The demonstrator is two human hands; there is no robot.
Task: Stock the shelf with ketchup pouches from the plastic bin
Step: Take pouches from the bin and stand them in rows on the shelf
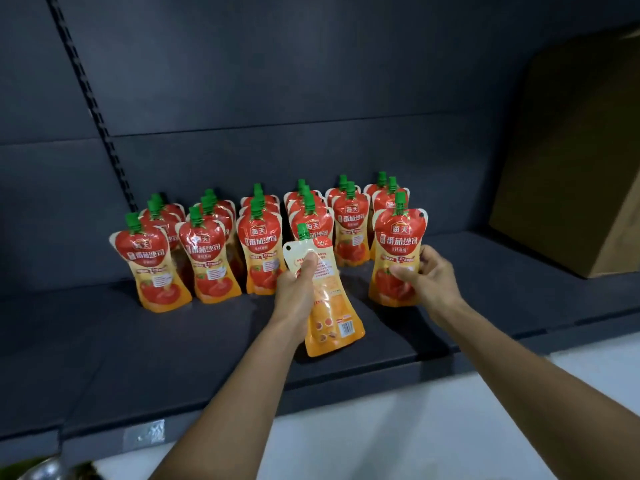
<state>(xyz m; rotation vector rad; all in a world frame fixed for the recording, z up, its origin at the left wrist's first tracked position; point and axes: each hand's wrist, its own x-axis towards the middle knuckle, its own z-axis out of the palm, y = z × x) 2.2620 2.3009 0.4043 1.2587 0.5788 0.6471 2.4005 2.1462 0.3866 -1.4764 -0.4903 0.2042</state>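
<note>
Several red-and-orange ketchup pouches with green caps (207,258) stand in rows on the dark shelf (104,341). My left hand (296,289) grips one pouch (332,306) near its top, back side toward me, barcode low; it hangs above the shelf's front area. My right hand (429,275) holds the rightmost front pouch (398,251), which stands upright on the shelf, thumb on its front and fingers round its right edge.
A brown cardboard box (571,168) stands on the shelf at the right. A slotted upright rail (93,109) runs up the back panel on the left. White floor shows below the shelf edge. The plastic bin is out of view.
</note>
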